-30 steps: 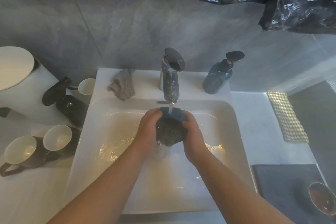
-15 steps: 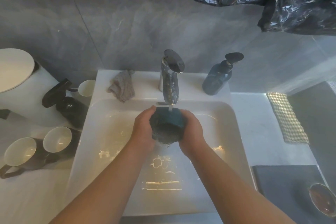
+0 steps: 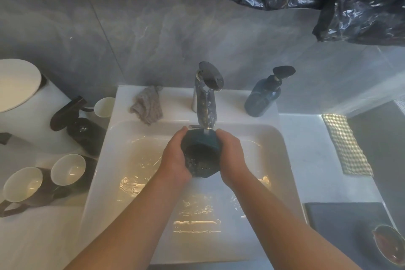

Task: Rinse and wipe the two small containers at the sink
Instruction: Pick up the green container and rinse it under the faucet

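A dark, faceted small container (image 3: 201,153) sits over the middle of the white sink (image 3: 175,99), tilted with its mouth toward the viewer. The left hand (image 3: 175,160) grips its side at 9 o'clock and the right hand (image 3: 234,160) grips it at 3 o'clock, the fingers of both curled around its walls. At 12 o'clock from the container stands the faucet (image 3: 206,103), and its thin stream of water (image 3: 206,132) lands on the container's upper wall. A crumpled grey cloth (image 3: 147,107) lies on the ledge at 11 o'clock and a dark soap dispenser (image 3: 263,98) at 1 o'clock. A small dark bowl (image 3: 388,245) rests on a mat (image 3: 341,221) at 4 o'clock.
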The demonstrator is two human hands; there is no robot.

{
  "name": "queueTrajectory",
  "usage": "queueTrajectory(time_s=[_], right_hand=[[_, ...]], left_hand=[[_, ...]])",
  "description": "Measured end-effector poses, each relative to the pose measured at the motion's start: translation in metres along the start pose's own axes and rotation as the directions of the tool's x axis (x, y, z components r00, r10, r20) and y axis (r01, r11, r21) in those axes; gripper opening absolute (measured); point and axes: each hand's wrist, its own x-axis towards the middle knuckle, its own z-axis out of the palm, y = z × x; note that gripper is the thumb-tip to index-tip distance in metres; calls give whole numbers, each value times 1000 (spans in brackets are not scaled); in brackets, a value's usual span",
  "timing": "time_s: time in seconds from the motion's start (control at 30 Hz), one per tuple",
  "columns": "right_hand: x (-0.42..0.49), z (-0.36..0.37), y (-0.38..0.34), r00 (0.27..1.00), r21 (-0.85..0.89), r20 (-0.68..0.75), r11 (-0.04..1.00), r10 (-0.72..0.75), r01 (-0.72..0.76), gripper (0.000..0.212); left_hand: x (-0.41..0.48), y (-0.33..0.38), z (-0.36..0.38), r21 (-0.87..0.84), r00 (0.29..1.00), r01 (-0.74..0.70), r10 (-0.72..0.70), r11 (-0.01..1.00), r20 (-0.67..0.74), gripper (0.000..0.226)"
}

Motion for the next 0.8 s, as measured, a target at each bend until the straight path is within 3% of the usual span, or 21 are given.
queueTrajectory(time_s=[0.2, 0.3, 0.43, 0.6, 0.8], right_hand=[[22, 3, -2, 999, -203, 20, 978, 41, -36, 22], [22, 11, -4, 994, -133, 56, 987, 98, -90, 28], [25, 16, -2, 996, -257, 60, 965, 64, -47, 23], [36, 11, -3, 999, -349, 14, 936, 46, -38, 32], [29, 11, 7, 995, -191, 10, 977, 96, -92, 26]], left_hand=[[-3, 0, -5, -94, 998, 63, -61, 994, 24, 47], [-10, 5, -4, -196, 993, 110, -98, 974, 67, 32], [-13, 5, -5, -208, 990, 122, -104, 971, 98, 40], [-21, 8, -1, -203, 991, 124, -112, 971, 74, 41], [-21, 11, 0, -132, 998, 59, -56, 989, 28, 22]])
